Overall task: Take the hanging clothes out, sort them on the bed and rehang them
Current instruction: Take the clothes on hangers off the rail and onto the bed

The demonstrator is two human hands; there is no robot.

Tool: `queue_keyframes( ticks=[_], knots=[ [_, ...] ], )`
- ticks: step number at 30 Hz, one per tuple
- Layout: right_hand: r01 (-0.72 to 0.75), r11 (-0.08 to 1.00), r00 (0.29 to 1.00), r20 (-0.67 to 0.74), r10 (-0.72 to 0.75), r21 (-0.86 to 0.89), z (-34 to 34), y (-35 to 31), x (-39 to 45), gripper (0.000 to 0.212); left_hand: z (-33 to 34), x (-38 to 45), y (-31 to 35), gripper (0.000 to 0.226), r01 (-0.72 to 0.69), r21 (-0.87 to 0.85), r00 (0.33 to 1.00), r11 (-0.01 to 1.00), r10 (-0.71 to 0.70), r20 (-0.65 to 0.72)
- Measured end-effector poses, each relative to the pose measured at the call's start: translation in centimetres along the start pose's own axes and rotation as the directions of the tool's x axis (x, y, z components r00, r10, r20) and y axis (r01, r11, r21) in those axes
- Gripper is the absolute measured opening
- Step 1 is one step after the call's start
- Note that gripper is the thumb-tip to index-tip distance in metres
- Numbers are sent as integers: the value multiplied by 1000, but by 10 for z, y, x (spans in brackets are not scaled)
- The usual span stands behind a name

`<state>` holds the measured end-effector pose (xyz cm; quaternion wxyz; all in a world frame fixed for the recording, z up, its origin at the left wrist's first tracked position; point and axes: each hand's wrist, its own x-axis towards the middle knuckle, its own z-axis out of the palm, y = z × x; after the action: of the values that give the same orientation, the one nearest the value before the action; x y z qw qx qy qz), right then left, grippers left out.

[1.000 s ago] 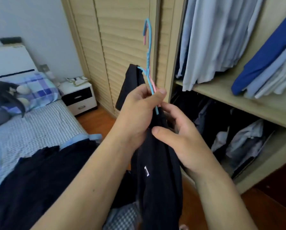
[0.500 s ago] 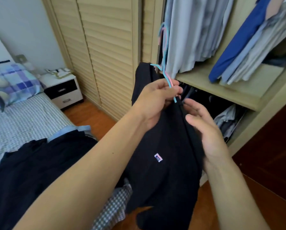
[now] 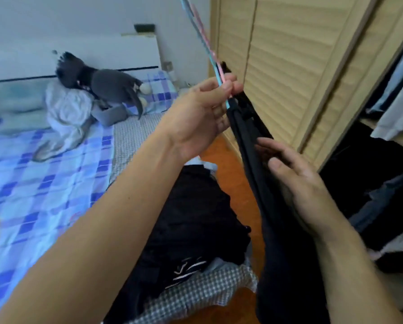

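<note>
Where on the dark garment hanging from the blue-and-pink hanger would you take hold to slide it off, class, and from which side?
Probably the bunched top of the dark garment, just below the blue-and-pink hanger, approached from the wardrobe side. The left hand already pinches the hanger on the bed side, the fabric is gathered narrow there, and the right hand is already alongside it.

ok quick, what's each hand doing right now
Left hand: pinching the blue-pink hanger.
Right hand: fingers curled round the hanging black garment.
</note>
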<state>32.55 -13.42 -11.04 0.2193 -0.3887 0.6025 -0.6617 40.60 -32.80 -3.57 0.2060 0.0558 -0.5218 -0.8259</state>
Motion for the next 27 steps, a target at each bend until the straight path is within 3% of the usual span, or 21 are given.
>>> queue_keyframes(
  ticks=[4,7,8,10,12,14,15,18,22,27],
  knots=[
    [-99,995,988,120,100,-16,105,48,57,32,-138,-46,18,17,-20,1,979,1000,20,-202],
    [-270,948,931,207,301,-168,203,128,90,30,-271,-96,-8,17,84,17,866,996,-64,-496],
    [-347,899,878,246,412,-268,234,164,95,32,-319,-118,-24,17,166,-5,791,986,-136,-597],
    [-462,729,712,278,644,-505,279,232,89,44,-401,-165,-62,16,398,-47,571,916,-288,-769],
    [-466,492,531,213,820,-736,321,298,71,56,-477,-216,-97,32,706,-87,320,703,-426,-847],
    [-489,338,447,101,889,-804,326,320,44,56,-492,-244,-120,34,813,-117,205,570,-469,-859],
    [-547,295,409,57,911,-784,331,328,36,54,-495,-249,-128,27,795,-169,196,582,-511,-837],
    [-640,243,358,-2,934,-729,326,329,24,48,-482,-241,-149,15,778,-206,283,593,-624,-728],
    [-786,219,387,-183,904,-579,285,327,52,38,-460,-197,-173,14,812,-129,371,569,-675,-637],
    [-890,403,453,-329,828,-212,222,288,84,29,-408,-105,-179,19,794,132,563,593,-636,-529]
  ],
)
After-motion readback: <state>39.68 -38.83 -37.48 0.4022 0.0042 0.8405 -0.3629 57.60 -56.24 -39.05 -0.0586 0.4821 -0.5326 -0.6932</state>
